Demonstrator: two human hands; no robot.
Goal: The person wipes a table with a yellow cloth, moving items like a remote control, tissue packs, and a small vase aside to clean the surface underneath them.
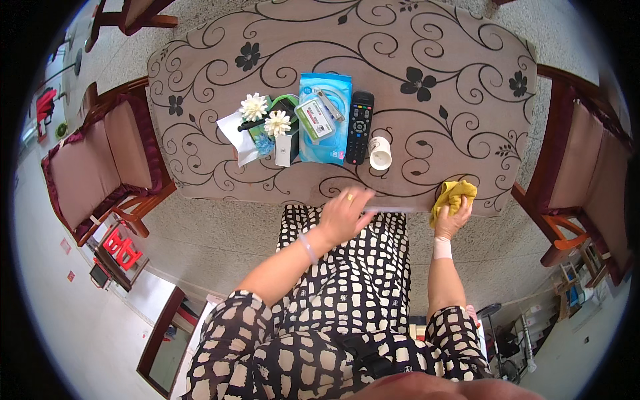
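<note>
At the right of the table's near edge, my right hand (453,220) grips a crumpled yellow cloth (454,196), which rests on the patterned tablecloth (300,186). My left hand (346,214) is blurred over the near edge in the middle, thumb apart from the fingers, with nothing visible in it. Beyond it, a white paper cup (380,154) lies tipped with its mouth towards me. A black remote control (359,127) lies left of the cup. Beside that is a blue wipes packet (324,150), with a small clear-lidded box (315,119) and a nail clipper (330,106) on it.
Left of the packet are white artificial flowers (254,107), a small white-fronted box (283,150) and a white paper sheet (239,137). Padded wooden chairs stand at the left (100,160) and right (575,165) table ends. A red plastic stool (121,250) is farther off at left.
</note>
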